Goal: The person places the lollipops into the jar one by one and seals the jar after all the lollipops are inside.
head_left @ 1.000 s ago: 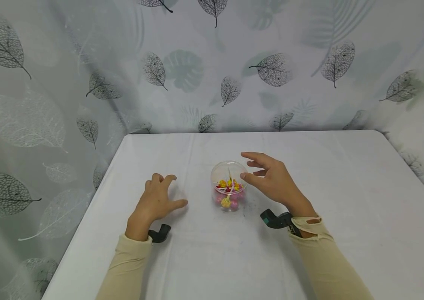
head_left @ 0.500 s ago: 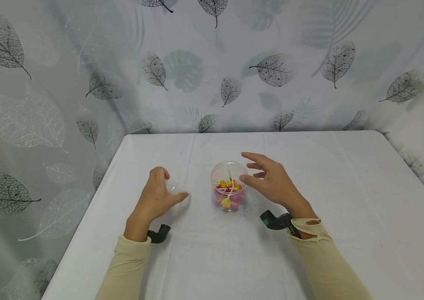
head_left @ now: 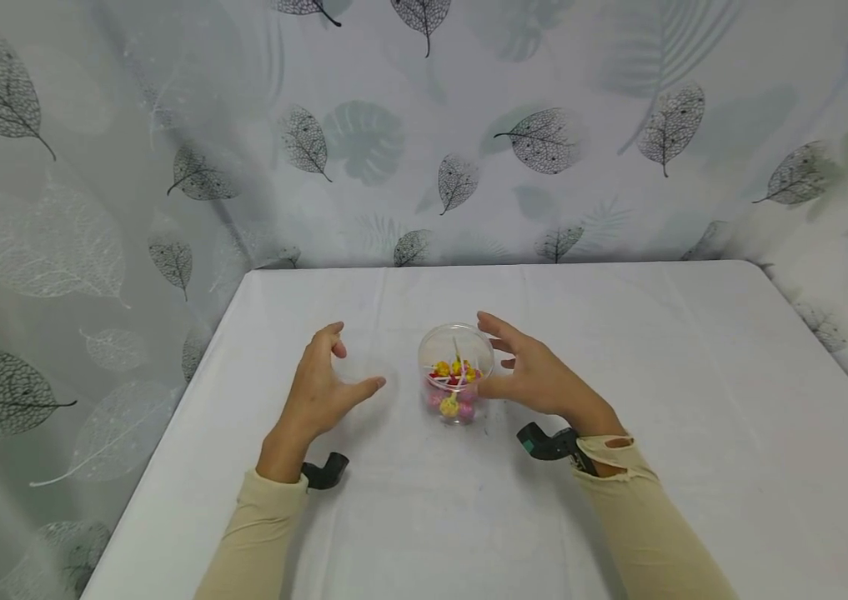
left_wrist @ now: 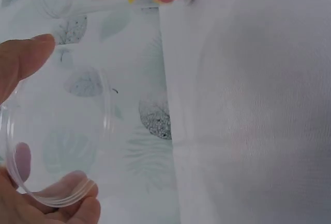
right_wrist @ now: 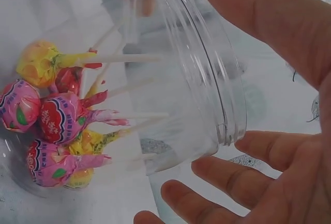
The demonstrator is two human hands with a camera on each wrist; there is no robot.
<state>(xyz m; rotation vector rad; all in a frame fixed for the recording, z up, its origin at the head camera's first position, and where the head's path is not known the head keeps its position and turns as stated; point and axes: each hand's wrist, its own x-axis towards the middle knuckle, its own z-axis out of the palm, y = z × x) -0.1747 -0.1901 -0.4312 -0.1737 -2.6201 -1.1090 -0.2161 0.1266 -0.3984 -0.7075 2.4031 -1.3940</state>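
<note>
In the head view, a clear round jar [head_left: 456, 375] stands upright on the white table, with several lollipops [head_left: 451, 407] in it, wrapped in pink, yellow and red. Its mouth is uncovered, and the sticks point up. To the left of the jar, my left hand [head_left: 316, 387] pinches a clear round lid [left_wrist: 107, 105] between thumb and fingers; the lid hardly shows from above. My right hand [head_left: 536, 372] is curved about the jar's right side near the top, thumb in front and fingers behind. In the right wrist view its fingertips [right_wrist: 248, 141] meet the threaded rim.
The white cloth-covered table [head_left: 424, 517] reaches back to a leaf-patterned curtain [head_left: 424, 133], which also hangs along both sides. A black wrist camera [head_left: 324, 471] sits at the left cuff and another wrist camera [head_left: 546, 442] at the right one.
My left hand has shifted slightly right and turned, with the lid now standing in its grip. My right hand has moved a little left, closing in on the jar. The jar stays in place.
</note>
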